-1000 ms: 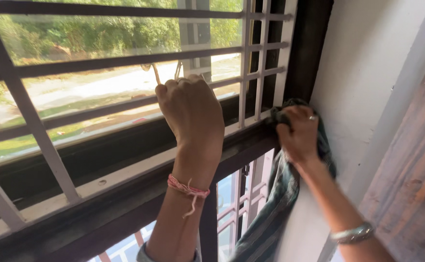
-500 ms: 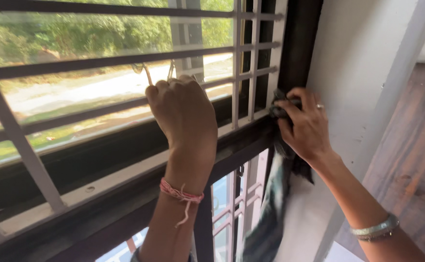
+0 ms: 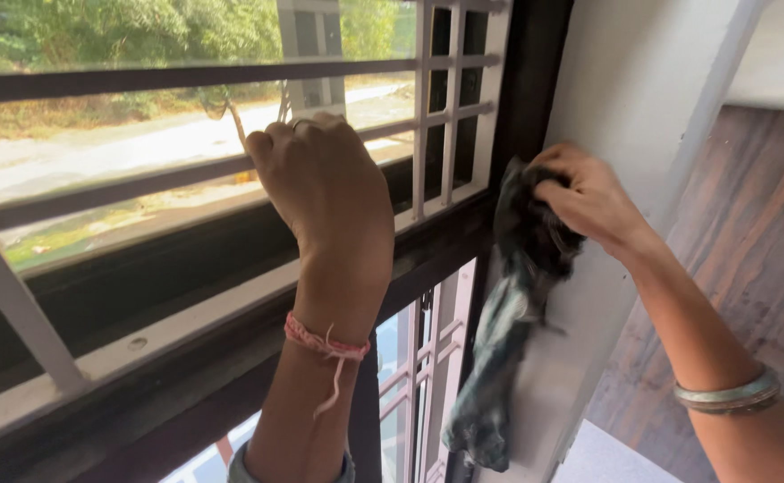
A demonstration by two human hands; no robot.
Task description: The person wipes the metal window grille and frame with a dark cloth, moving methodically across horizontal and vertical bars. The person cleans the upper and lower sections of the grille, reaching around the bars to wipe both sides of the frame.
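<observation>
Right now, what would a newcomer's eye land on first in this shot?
Probably the left hand at centre, closed around a bar of the window grille, with a pink thread band on its wrist. Next, the right hand at right, which clutches a dark green cloth against the dark window frame; the cloth's tail hangs down beside the white wall.
</observation>
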